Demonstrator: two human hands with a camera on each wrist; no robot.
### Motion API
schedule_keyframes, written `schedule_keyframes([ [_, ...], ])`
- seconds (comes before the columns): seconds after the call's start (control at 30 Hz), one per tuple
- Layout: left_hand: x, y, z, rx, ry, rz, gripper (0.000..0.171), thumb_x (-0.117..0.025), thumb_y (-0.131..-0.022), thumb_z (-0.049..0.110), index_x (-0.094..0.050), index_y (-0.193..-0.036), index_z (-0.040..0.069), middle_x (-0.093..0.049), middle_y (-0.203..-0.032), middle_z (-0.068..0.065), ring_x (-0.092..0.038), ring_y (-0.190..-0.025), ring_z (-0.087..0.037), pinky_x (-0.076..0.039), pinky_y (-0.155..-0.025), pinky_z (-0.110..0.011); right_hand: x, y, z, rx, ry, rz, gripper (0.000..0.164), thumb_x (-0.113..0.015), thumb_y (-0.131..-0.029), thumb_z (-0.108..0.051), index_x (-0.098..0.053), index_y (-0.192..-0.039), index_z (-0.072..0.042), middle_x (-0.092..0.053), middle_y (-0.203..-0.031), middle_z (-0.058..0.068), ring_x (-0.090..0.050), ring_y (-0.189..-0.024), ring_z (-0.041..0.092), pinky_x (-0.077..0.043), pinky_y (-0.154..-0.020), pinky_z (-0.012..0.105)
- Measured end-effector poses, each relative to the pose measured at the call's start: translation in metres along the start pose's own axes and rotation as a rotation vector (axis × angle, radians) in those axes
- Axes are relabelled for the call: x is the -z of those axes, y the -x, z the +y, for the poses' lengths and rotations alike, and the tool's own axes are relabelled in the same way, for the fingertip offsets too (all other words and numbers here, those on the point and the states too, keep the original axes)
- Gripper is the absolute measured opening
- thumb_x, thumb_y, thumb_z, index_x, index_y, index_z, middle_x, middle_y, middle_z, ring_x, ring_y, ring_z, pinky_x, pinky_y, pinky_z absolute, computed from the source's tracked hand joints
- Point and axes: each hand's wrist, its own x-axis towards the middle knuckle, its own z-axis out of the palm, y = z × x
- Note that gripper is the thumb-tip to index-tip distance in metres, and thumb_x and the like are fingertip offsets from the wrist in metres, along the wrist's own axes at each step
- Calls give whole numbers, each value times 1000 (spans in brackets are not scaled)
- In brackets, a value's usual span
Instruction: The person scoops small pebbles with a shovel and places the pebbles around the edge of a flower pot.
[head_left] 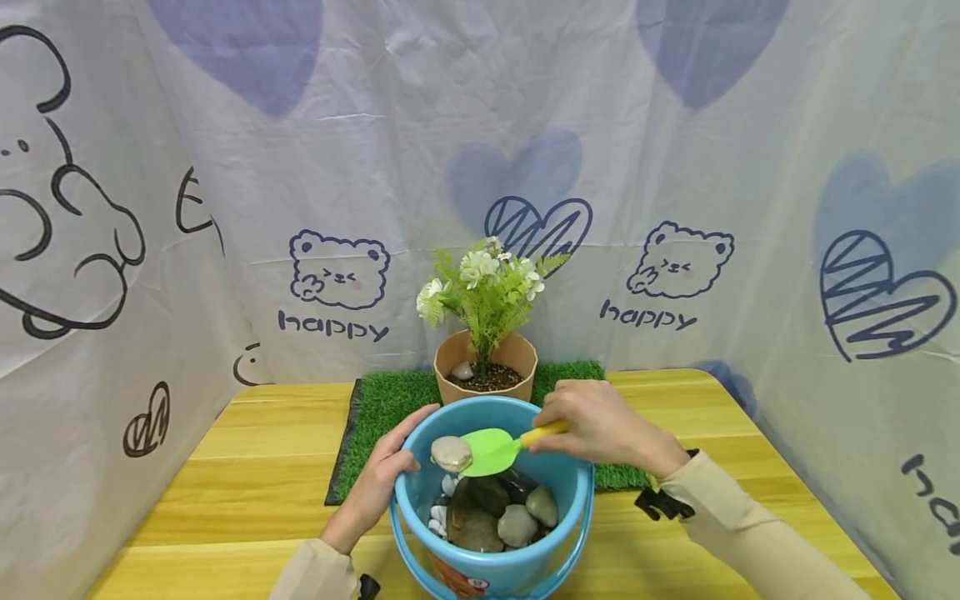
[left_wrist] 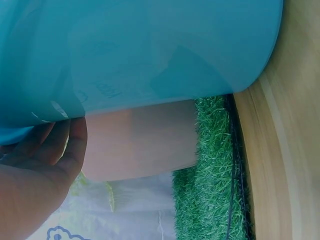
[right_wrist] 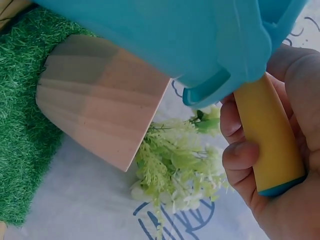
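Observation:
A light blue bucket (head_left: 495, 412) stands at the front of the table with grey and dark stones (head_left: 517, 525) and small white pebbles (head_left: 437, 518) inside. My left hand (head_left: 386, 471) grips the bucket's left rim, thumb over the edge and fingers against the outer wall. With my right hand (head_left: 600, 421) I hold a toy shovel (head_left: 491, 450) by its yellow handle (right_wrist: 270, 140), fingers wrapped round it. The shovel's green blade lies over the bucket's opening, pointing left. At its tip is a pale smooth stone (head_left: 452, 453), above the other stones.
Behind the bucket, a tan flowerpot (head_left: 487, 395) with dark soil, one stone (head_left: 462, 371) and white-flowered greenery (head_left: 487, 292) stands on a green turf mat (head_left: 390, 433). The mat lies on a wooden table (head_left: 247, 467). Printed cloth (head_left: 420, 167) hangs round three sides.

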Motion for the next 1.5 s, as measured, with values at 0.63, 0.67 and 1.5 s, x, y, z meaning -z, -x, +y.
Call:
schedule_keyframes([
  [0.63, 0, 0, 1, 25, 25, -10, 75, -38, -79, 2, -36, -151, 22, -41, -152, -15, -50, -128, -40, -50, -91, -37, 9, -1, 16, -19, -47, 63, 19, -78, -78, -41, -79, -89, -26, -61, -74, -17, -46, -67, 0, -36, -59, 19],
  [0.67, 1, 0, 1, 25, 25, -10, 75, -38, -79, 2, -36, -151, 22, -41, -152, -15, -50, -128, -40, -50, -91, -38, 10, -2, 17, -17, -43, 69, 19, -78, -78, -41, -79, -89, -26, -61, -74, -17, -45, -67, 1, -35, -59, 19],
  [1.5, 0, 0, 2, 33, 24, -7, 75, -38, -79, 3, -37, -151, 24, -41, -151, -17, -50, -127, -43, -51, -90, -44, 1, -29, 57, -189, -31, 18, 24, -74, -81, -44, -80, -93, -24, -65, -78, -12, -50, -69, 6, -40, -60, 26],
])
